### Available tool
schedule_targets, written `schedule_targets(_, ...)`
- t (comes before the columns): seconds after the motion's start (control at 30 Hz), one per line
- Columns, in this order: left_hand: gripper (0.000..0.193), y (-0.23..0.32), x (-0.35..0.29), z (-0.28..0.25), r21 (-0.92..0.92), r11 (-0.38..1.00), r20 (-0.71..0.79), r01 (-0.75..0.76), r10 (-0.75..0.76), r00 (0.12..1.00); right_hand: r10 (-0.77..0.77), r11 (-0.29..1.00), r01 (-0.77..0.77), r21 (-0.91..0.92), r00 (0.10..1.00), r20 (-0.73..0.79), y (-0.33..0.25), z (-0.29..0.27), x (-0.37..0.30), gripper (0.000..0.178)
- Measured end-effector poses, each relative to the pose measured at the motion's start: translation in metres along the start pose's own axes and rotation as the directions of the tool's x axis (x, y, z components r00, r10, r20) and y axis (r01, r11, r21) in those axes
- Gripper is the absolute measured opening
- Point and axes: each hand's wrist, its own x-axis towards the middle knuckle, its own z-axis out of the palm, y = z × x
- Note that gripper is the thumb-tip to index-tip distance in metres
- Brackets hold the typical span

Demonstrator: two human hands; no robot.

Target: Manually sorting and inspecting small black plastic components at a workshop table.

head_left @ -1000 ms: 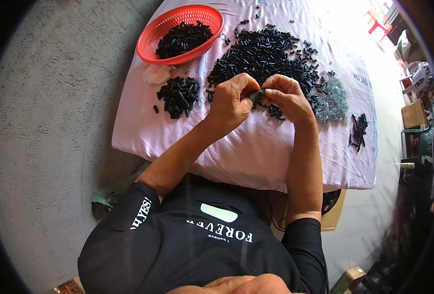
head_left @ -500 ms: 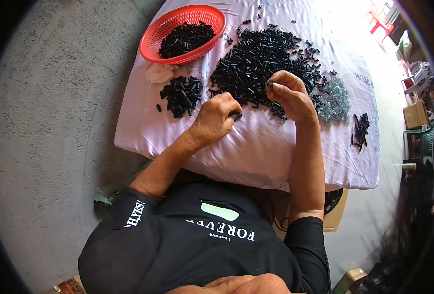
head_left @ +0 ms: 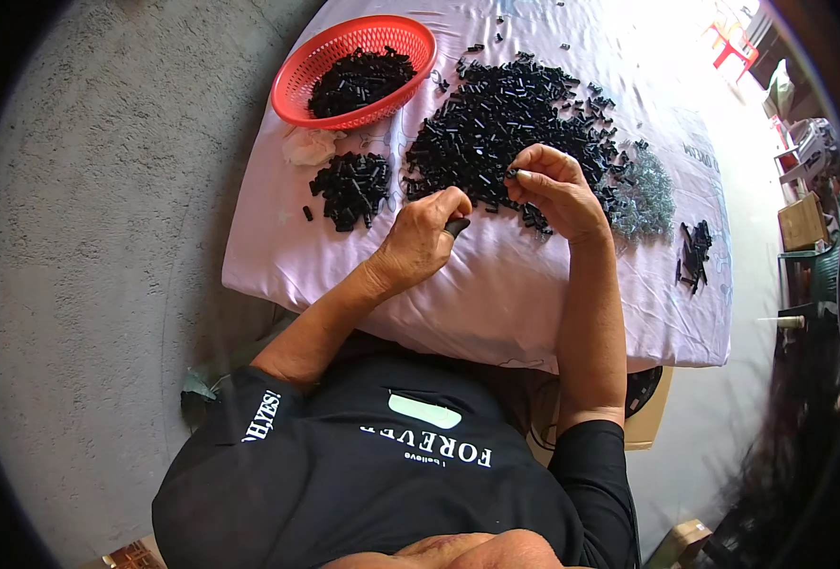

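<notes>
My left hand (head_left: 422, 235) is closed over the near edge of a large heap of short black tube-like pieces (head_left: 500, 119). A dark, rounded end of a black piece (head_left: 457, 227) sticks out of its fist; the rest is hidden. To its right, my right hand (head_left: 566, 197) pinches a small black piece (head_left: 513, 174) between thumb and fingertips, just above the heap. A smaller pile of black pieces (head_left: 351, 190) lies left of my left hand. Beside the heap, right of my right hand, is a pile of small, clear or silvery parts (head_left: 647, 194).
A red perforated basket (head_left: 287, 93), partly filled with black pieces, stands at the table's far left. Pale pink cloth (head_left: 496, 303) covers the table. Thin black pieces (head_left: 694, 254) lie near its right edge. A crumpled pale wad (head_left: 312, 146) sits below the basket.
My right hand has shifted slightly left and down with its small piece, closer to my left hand. My left hand has barely moved and stays closed.
</notes>
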Motion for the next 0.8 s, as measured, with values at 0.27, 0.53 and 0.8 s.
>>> schedule_targets(0.27,0.031,0.000,0.003,-0.006,-0.163,0.986,-0.034,-0.025,0.020,0.999,-0.002,1.000,0.002,0.003,1.000,0.001,0.000,0.000,-0.001,0.012)
schedule_targets(0.53,0.014,0.005,0.004,-0.010,-0.566,0.802,0.018,0.189,-0.217,0.976,0.008,1.000,-0.007,-0.014,0.999,0.033,0.001,0.003,-0.001,0.012)
schedule_targets(0.8,0.017,0.016,0.008,-0.006,-0.637,0.760,-0.020,0.130,-0.185,0.983,0.005,1.000,-0.004,-0.008,0.997,0.072,0.002,0.003,0.000,0.012)
